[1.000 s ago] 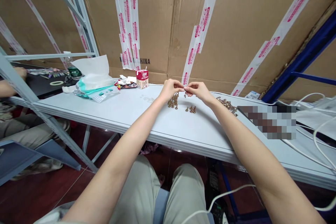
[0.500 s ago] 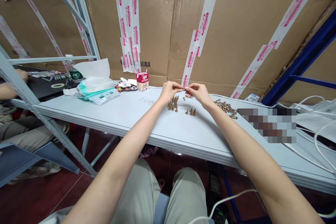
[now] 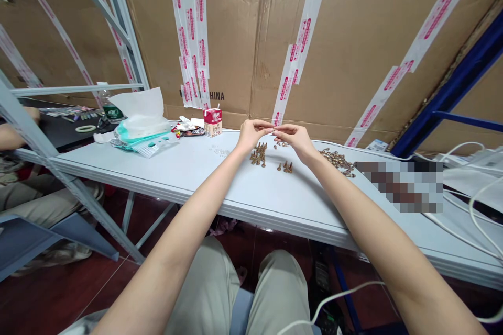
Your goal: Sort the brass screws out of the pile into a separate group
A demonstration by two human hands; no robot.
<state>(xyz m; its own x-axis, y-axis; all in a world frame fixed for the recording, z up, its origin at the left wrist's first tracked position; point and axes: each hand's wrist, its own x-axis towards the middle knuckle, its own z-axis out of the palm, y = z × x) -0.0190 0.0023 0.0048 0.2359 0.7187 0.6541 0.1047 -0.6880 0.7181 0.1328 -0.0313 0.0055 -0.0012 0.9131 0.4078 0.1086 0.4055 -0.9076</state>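
R hand (image 3: 296, 138) edges in toward L hand (image 3: 253, 134) vs. the earlier frame. Both pinch at the fingertips, nearly closed, on a tiny item (image 3: 274, 129), too small to tell what. Brass screws (image 3: 258, 154) stand in a cluster just below L hand; a 2nd group (image 3: 285, 167) sits below R, w/ a loose heap (image 3: 338, 161) further right on the white counter (image 3: 157, 180).

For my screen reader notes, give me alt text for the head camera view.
The left hand and right hand pinch a small item together above a white table. Brass-coloured screws stand in small clusters below them, with a heap to the right. Taped cardboard forms the backdrop.
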